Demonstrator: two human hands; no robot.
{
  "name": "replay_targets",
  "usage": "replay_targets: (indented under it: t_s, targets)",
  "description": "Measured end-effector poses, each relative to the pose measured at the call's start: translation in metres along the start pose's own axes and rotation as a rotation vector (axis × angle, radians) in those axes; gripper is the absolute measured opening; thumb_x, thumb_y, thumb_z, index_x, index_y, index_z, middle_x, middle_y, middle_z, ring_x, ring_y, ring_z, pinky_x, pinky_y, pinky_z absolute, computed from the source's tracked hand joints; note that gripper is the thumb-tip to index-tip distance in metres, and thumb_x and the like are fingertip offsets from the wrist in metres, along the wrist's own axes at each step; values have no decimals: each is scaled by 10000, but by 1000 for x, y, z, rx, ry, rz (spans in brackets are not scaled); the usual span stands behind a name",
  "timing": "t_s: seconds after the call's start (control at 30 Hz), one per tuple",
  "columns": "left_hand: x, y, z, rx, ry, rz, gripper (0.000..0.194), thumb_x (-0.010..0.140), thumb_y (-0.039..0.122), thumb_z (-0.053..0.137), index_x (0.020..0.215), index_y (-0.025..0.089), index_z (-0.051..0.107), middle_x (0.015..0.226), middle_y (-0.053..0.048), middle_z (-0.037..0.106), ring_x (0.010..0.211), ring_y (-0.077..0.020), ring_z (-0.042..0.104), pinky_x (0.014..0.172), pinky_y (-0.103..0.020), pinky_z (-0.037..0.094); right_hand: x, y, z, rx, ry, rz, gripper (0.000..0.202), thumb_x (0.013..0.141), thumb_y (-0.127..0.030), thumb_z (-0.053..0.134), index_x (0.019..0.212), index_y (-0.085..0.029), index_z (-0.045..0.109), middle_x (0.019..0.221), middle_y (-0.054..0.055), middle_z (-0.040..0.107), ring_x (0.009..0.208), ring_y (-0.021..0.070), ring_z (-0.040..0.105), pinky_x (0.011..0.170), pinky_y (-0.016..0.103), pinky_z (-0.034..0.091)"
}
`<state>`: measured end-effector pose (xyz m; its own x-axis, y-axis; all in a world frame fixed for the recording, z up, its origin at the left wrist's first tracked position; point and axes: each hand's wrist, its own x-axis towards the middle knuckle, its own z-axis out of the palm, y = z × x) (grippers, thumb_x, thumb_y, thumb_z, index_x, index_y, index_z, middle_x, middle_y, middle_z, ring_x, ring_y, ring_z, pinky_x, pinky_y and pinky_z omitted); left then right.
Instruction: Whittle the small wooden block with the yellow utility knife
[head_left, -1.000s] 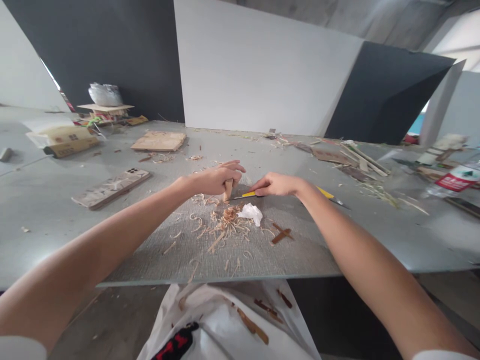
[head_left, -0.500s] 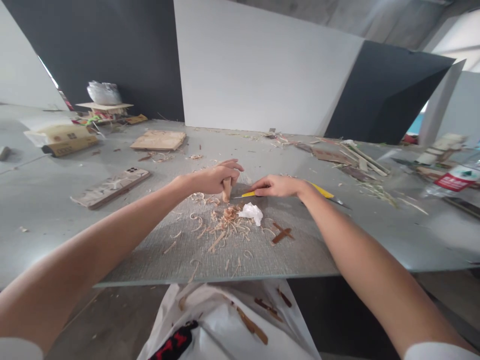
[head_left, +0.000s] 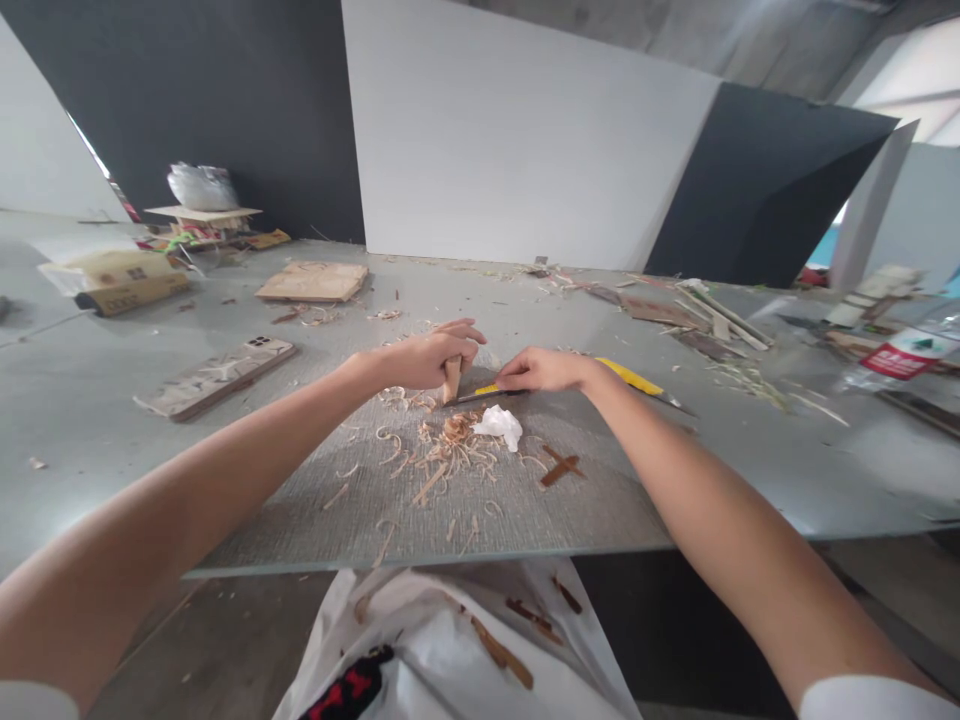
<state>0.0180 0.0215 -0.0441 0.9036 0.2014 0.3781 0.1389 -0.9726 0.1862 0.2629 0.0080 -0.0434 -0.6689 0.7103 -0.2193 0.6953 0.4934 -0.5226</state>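
Note:
My left hand (head_left: 442, 355) grips a small light wooden piece (head_left: 451, 380), which stands upright with its lower end near the table mat. My right hand (head_left: 536, 370) is closed on a yellow utility knife (head_left: 487, 390); its blade points left and reaches the foot of the wooden piece. Just below the hands lie curled wood shavings (head_left: 442, 455) and a crumpled white tissue (head_left: 500, 427). Two crossed brown strips (head_left: 561, 467) rest to the right of the shavings.
A phone (head_left: 217, 378) and a wooden board (head_left: 313, 281) lie at the left. Behind my right wrist is a yellow tool (head_left: 630, 376). Wood scraps (head_left: 720, 320) and a bottle (head_left: 904, 355) are at the right. The glass table edge (head_left: 450, 563) runs in front.
The knife blade has moved left against the bottom of the wooden piece and is tilted slightly. My right hand has shifted a little left with it. The whole view has slid slightly.

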Motion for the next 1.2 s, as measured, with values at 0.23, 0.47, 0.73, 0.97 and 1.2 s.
replay_targets:
  t_s: [0.23, 0.47, 0.73, 0.97, 1.2]
  targets:
    - [-3, -1, 0, -17, 18, -17, 314, 541, -50, 401, 700, 204, 491, 859, -35, 630, 1230, -189, 427, 1106, -439, 221, -7, -1, -2, 66, 24, 16, 528, 749, -590, 538, 1132, -247, 660, 1021, 36, 669, 901, 226, 547, 771, 317, 395]
    - [-1, 0, 0, 8, 9, 0, 292, 577, -55, 388, 675, 206, 475, 784, -27, 626, 1208, -177, 452, 1112, -443, 227, -4, 0, -1, 54, 22, 36, 485, 765, -580, 526, 1041, -219, 695, 933, 28, 667, 817, 190, 545, 731, 295, 396]
    - [-1, -1, 1, -3, 17, -11, 276, 571, -38, 403, 672, 204, 490, 759, -29, 619, 1220, -191, 448, 1117, -460, 217, 4, -1, 0, 11, 36, 108, 435, 724, -605, 548, 876, -235, 720, 806, 3, 651, 719, 170, 522, 671, 282, 382]
    - [-2, -3, 1, 20, 25, -10, 250, 607, -29, 430, 680, 199, 505, 809, -32, 618, 1226, -188, 440, 1099, -449, 244, 7, -7, 0, -14, 6, 152, 431, 731, -601, 549, 870, -234, 728, 776, 6, 661, 709, 180, 542, 654, 293, 394]
    - [-1, -4, -1, -11, -2, -5, 272, 615, -47, 422, 684, 203, 504, 840, -35, 641, 1224, -176, 441, 1094, -440, 256, -6, 5, -2, 71, -6, 8, 456, 765, -531, 571, 1119, -260, 668, 1103, 19, 665, 978, 226, 573, 830, 308, 414]
